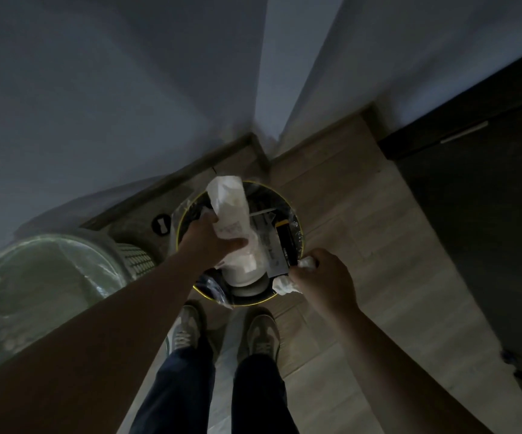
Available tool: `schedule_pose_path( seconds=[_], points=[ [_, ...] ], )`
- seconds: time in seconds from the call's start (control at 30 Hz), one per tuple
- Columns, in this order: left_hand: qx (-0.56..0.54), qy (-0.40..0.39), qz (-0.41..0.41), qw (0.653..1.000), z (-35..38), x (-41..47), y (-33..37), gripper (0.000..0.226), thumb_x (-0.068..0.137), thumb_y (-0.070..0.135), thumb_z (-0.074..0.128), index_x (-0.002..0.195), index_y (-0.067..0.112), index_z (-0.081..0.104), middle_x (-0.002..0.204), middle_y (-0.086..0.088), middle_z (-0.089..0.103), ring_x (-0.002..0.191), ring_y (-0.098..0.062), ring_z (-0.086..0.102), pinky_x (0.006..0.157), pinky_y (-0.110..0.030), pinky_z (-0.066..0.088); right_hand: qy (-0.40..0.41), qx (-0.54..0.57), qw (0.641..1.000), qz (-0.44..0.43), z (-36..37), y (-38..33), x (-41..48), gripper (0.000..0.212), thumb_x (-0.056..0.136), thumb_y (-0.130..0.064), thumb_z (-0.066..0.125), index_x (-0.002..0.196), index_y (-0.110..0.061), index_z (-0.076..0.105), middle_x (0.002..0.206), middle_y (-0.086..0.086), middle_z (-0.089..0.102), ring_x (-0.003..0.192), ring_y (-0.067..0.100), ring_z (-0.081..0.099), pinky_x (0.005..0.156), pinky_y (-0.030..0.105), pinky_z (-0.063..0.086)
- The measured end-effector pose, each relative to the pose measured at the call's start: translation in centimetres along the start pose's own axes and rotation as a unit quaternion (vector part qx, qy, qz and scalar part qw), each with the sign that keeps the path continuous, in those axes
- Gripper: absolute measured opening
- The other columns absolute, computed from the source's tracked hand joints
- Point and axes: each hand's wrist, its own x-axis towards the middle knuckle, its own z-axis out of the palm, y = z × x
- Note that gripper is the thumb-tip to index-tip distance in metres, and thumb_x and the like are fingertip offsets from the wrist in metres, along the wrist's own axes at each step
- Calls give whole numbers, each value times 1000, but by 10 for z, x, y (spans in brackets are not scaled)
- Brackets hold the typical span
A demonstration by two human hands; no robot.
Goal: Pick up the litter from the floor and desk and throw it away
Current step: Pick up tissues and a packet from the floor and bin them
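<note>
Shoes and dark trouser legs show just below a round bin with a yellow rim. To its left stands a bigger pale basket with a clear plastic liner in it. A small black round thing lies on the floor between them.

The left hand has its grip closed round a white paper bag, right over the bin. The right hand grips crumpled white paper at the bin's near right edge. Inside the bin lie white wrappers, some papers and a dark box with a yellow stripe.

The floor is pale wood. A dark cabinet stands on the right. Grey walls meet in a corner behind the bin.
</note>
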Motion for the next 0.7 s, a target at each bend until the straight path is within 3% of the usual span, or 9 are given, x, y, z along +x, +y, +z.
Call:
schedule_pose_path(
  seconds=[0.07,0.13,0.23,0.37,0.47,0.63,0.7],
  points=[
    [28,7,6,1000,0,-1,-2,87,67,48,81,137,13,42,132,-13,50,115,-29,52,86,-32,45,4,-5,1000,-5,-1,-2,2,9,76,-25,64,78,-20,58,82,0,62,78,21,60,67,31,45],
    [52,2,0,999,-2,-4,-4,84,71,44,80,137,9,42,132,-14,50,116,-29,53,89,-34,44,3,-13,1000,-5,-2,-5,5,9,76,-24,63,74,-21,55,80,-1,61,78,21,59,67,31,44],
    [95,-19,12,995,-5,-10,-8,63,76,35,76,126,4,52,123,-16,56,110,-29,55,85,-32,44,4,-28,1000,-5,-3,-11,10,11,76,-23,63,72,-23,52,80,-3,59,80,21,58,68,31,43],
    [111,-9,34,993,-8,-20,-18,40,78,25,74,109,3,60,109,-13,63,104,-29,58,76,-28,40,-15,-86,996,-14,3,-20,17,11,78,-28,63,84,-22,56,84,-4,59,85,21,59,69,29,41],
    [99,-5,14,995,-11,-28,-29,41,79,25,72,115,9,60,114,-10,65,106,-28,60,82,-31,47,-41,-126,991,-7,12,-29,24,23,77,-31,64,98,-20,62,98,-2,64,91,21,60,70,27,40],
    [120,-48,70,989,-15,-38,-45,45,78,25,72,121,17,61,121,-6,63,109,-23,60,87,-27,47,-71,-149,986,-24,32,-49,39,17,78,-31,64,86,-22,52,90,-2,56,85,20,54,67,28,37],
    [150,-72,96,981,-14,-41,-48,47,80,26,70,125,18,60,124,-3,61,113,-20,58,92,-27,46,-74,-158,984,-36,38,-54,44,17,79,-30,64,93,-21,58,96,0,61,87,20,55,66,28,37]
  ],
)
